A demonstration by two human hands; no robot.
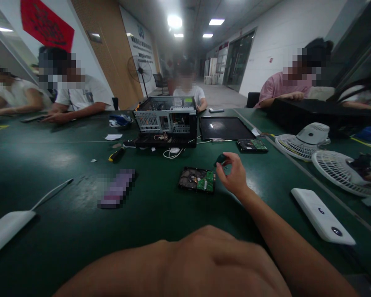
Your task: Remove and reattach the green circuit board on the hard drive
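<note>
My right hand (235, 175) is closed in a pinch above the table, with a small dark piece (219, 160) between thumb and fingertips; its kind is too unclear to name. Just left of that hand lies a hard drive (193, 180), its green circuit board facing up. The fingers do not touch the drive. Close to the camera, my left hand (222, 251) and forearm stretch across the bottom of the view. Its back and knuckles show, but the fingers are hidden. A second hard drive (252, 145) lies farther back on the right.
Behind the drive stands an opened computer case (167, 119), beside a black flat panel (225, 128). A yellow-black screwdriver (116, 154) and a blurred phone (117, 189) lie left. White fan parts (340, 169) and a white power bank (323, 215) are right. Several people sit around the table.
</note>
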